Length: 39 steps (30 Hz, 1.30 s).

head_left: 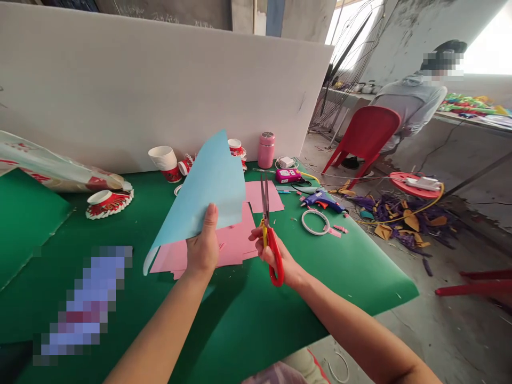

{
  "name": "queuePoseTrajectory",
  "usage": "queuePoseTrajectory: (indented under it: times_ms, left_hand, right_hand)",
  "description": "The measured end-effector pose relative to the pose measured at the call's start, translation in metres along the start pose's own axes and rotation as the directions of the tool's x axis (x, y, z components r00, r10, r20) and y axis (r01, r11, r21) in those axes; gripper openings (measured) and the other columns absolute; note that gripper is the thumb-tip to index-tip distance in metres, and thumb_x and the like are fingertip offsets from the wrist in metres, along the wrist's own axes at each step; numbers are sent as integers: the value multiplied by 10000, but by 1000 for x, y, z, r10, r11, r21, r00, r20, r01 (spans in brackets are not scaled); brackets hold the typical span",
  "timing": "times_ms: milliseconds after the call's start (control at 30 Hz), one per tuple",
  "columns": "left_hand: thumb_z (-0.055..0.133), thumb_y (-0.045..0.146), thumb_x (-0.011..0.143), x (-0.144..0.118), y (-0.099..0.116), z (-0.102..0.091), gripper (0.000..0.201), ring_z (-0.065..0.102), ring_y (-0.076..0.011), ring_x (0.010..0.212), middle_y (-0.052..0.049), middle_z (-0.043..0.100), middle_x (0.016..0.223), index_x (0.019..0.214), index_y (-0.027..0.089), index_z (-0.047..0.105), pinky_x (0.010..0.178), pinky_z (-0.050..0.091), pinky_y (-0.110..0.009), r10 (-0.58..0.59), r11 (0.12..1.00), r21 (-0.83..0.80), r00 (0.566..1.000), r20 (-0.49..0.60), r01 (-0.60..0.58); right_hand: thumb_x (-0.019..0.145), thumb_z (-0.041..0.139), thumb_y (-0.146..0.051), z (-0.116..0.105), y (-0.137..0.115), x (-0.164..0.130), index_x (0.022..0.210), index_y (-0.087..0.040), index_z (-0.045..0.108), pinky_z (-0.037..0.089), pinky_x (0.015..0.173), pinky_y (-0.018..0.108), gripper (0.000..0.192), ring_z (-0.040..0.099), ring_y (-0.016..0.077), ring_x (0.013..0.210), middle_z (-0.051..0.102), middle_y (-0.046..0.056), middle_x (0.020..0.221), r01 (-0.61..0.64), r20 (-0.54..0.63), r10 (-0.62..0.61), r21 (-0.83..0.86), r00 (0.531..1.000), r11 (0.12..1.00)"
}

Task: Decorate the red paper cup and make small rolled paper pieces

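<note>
A sheet of light blue paper [204,184] is gripped in my left hand [202,245], with the thumb on its near face and the other fingers hidden behind it. The sheet is tilted, and its lower left corner curls. My right hand [280,258] holds scissors [265,202] with red and yellow handles, blades pointing up and nearly together. A small gap separates the scissors from the blue paper. Below both hands, pink paper sheets [236,250] lie overlapping on the green tabletop [240,320].
Behind stand stacked paper cups [165,162] and a pink bottle [266,149] before a white board [160,90]. To the right lie a blue glue gun [323,200] and a tape ring [316,222]. A person in grey [412,101] sits on a red chair [362,136].
</note>
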State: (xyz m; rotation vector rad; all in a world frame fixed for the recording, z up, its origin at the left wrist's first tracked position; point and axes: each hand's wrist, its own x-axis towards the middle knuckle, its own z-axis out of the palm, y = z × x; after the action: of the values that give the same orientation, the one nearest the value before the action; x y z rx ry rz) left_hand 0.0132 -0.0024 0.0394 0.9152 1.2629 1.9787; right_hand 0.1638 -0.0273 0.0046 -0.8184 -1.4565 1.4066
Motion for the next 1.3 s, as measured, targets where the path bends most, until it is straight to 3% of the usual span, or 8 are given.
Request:
queuePoseTrajectory:
  times_ms: [200,367,533,833,1033,1300]
  left_hand:
    - [636,437,757,2,9,14,529,483,-228,1227,-32,530,1334,1245,275,514,1019,419,-349,52,994,-97,998,-30,-55]
    - [651,395,753,-1,16,21,492,522,-227,1183,-47,537,1322,1208,236,552,1012,426,-330,45,980,-189,994,-98,-63]
    - [636,421,762,-3,11,19,516,549,-238,1148,-54,588,1258,1239,257,530,982,454,-359,22,988,-152,997,-70,-33]
    - [609,434,778,-7,4,16,443,542,-227,1160,-36,631,1191,1187,269,562,977,456,-363,-11,998,-68,999,-30,9]
    - [656,412,743,-12,8,20,342,545,-215,1152,-25,680,1075,1042,249,628,1012,419,-360,-80,994,-83,994,-73,74]
    - [690,406,711,-13,6,21,372,511,-224,1191,-32,651,1140,1033,234,619,1021,406,-359,-131,986,-116,988,-76,122]
  right_hand:
    - [666,607,-659,12,-3,-3,1031,-224,463,408,858,393,586,450,188,901,438,51,982,0,114,-10,82,993,997]
    - [650,583,-703,18,-1,-6,1026,-224,455,392,891,401,622,436,191,902,406,47,960,-11,165,-9,120,986,993]
    - [674,549,-712,21,0,-8,1099,-223,456,355,958,423,655,422,200,969,394,70,1025,-30,185,-1,168,983,985]
    - [645,523,-756,24,-7,-6,1046,-222,497,403,869,380,669,445,174,852,413,46,930,-128,161,91,237,983,963]
    - [663,541,-727,21,-5,-4,1049,-231,506,401,858,370,630,447,151,801,416,33,923,-117,151,76,285,986,951]
    - [652,559,-721,21,-6,-3,1031,-225,517,401,834,363,625,444,149,772,423,31,902,-129,129,93,309,987,942]
